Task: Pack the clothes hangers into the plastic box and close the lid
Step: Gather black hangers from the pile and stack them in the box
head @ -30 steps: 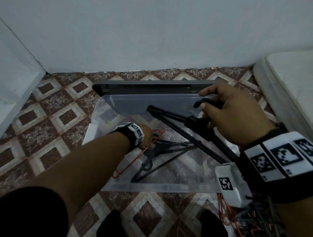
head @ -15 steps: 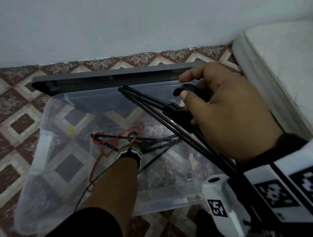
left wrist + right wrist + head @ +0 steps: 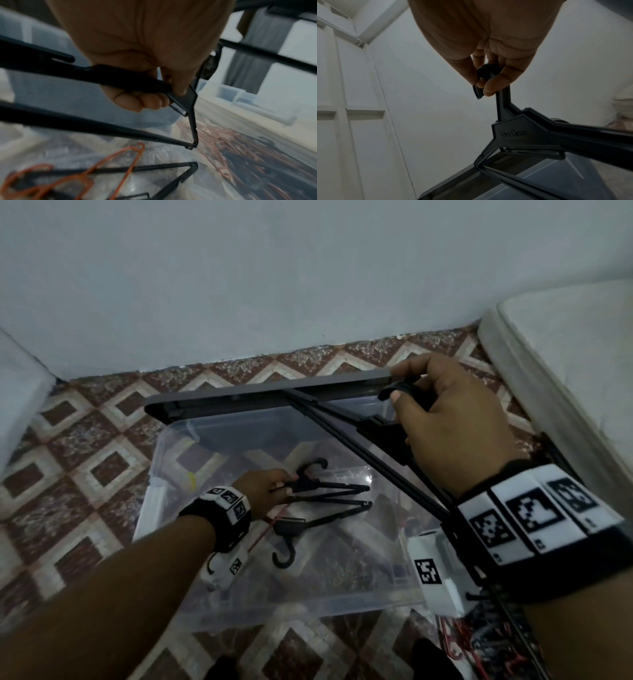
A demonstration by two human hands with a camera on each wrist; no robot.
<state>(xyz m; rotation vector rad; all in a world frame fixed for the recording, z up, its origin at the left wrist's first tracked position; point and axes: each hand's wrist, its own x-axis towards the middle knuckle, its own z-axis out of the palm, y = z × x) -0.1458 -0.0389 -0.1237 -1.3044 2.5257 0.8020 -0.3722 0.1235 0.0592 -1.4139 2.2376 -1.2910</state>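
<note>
A clear plastic box (image 3: 164, 460) stands open on the tiled floor, its dark grey lid (image 3: 260, 395) upright at the far side. My left hand (image 3: 265, 491) reaches inside and grips a black hanger (image 3: 329, 486) near its neck; in the left wrist view the fingers (image 3: 137, 101) curl round that black hanger (image 3: 120, 79). Another black hanger (image 3: 308, 525) and an orange hanger (image 3: 106, 162) lie on the box floor. My right hand (image 3: 442, 422) holds a bunch of black hangers (image 3: 359, 446) above the box's right side, pinching their hooks (image 3: 484, 75).
A white mattress (image 3: 565, 364) lies close on the right. A pale wall runs behind the box. A heap of orange and black hangers (image 3: 479, 642) lies on the floor at the near right. A white door (image 3: 351, 108) shows in the right wrist view.
My left hand has moved back and right inside the box and now grips a black hanger instead of reaching by the orange one. My right hand keeps its bunch over the box.
</note>
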